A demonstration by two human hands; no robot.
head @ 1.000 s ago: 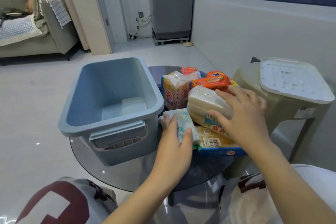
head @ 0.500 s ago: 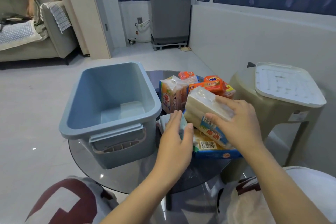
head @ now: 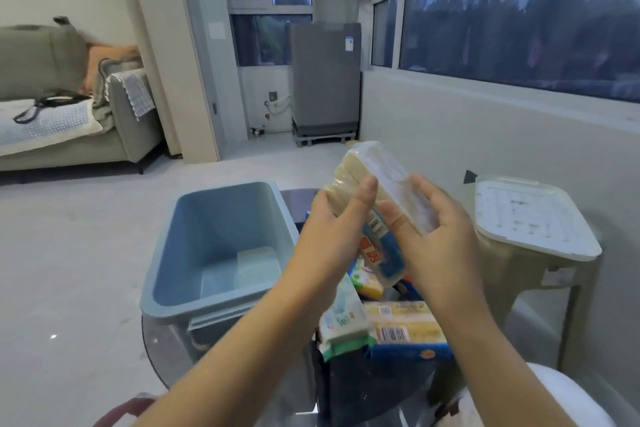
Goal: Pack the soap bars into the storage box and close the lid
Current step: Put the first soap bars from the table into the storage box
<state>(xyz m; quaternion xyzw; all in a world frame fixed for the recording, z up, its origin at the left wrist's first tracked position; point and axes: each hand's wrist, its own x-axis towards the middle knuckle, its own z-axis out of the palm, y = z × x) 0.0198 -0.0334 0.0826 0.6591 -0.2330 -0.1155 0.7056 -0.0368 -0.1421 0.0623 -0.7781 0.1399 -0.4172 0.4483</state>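
A pale cream soap pack (head: 375, 184) in clear wrap with a blue and red label is held up above the table between both hands. My left hand (head: 329, 239) grips its left side, thumb over the front. My right hand (head: 440, 236) cups its right side. The blue storage box (head: 173, 260) stands open to the left, with only a pale patch on its floor. Its white lid (head: 530, 218) lies on a beige stool at the right. More packs lie below my hands: a white and green one (head: 343, 326) and a yellow one (head: 405, 329).
The box and packs rest on a round glass table (head: 162, 357). The beige stool (head: 512, 274) stands close on the right, under the lid. A low wall with windows runs behind it. A sofa (head: 52, 121) and a grey appliance (head: 325, 80) stand far back.
Both hands have lifted the cream soap pack off the pile and raised it. My left hand let go of the white and green pack. The camera has tilted upward.
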